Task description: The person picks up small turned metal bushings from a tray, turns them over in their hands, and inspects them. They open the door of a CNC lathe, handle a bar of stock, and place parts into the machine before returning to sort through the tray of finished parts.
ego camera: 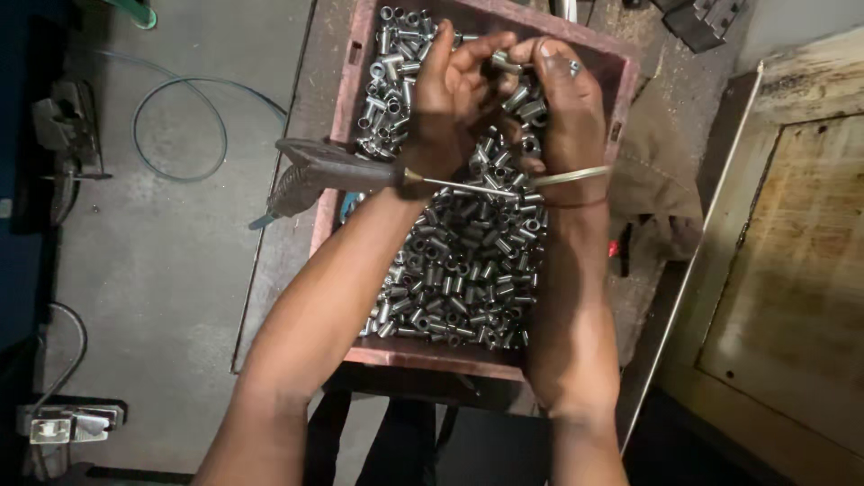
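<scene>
Fingers (517, 56) of both hands pinch one small steel sleeve (504, 63) above the red crate (621, 90). It looks hard, slick and light; gripping its ends seems best.

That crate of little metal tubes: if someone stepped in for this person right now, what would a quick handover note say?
Left hand: raised over the crate, fingers curled, a small metal sleeve pinched between it and the right hand.
Right hand: fingers on the same sleeve; ring on one finger, bangle at the wrist.
Reddish crate: heaped with short shiny metal sleeves, sitting on a grimy bench.
A long thin tool with a dark handle lies across the crate's left rim, under the left wrist.
Done: one sleeve picked out. Left: the heap remains in the crate; no sorted pile is visible.
</scene>
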